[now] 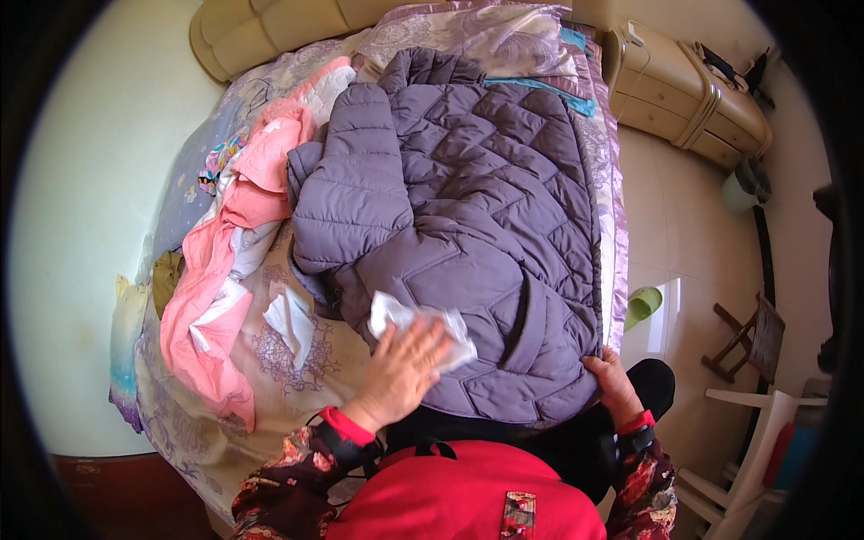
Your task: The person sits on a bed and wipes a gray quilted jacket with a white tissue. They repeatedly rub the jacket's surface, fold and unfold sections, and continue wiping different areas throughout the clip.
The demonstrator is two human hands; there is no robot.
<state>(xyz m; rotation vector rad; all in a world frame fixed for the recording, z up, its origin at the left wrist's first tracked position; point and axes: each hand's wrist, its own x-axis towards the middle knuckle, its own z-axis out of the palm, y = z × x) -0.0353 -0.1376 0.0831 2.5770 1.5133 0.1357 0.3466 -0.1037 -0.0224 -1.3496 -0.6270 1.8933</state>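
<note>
A purple-grey quilted puffer coat (504, 171) lies spread over the bed, one padded sleeve folded across its left side. My left hand (402, 367) rests flat, fingers stretched out, on a crumpled white wipe (454, 337), pressing it against the lower part of the coat. Part of the wipe is hidden under the fingers. At the coat's lower right corner, my right hand (615, 382) is closed on the hem, thumb and fingers pinching the edge. A second white wipe or cloth (290, 326) lies on the bedsheet to the left of the coat.
Pink and white clothing (211, 310) is heaped along the bed's left side. Patterned pillows (504, 40) lie by the padded headboard (270, 31). On the right floor are a green slipper (643, 307), a small folding stool (751, 337) and a white chair (751, 450). Beige drawers (666, 90) stand beyond.
</note>
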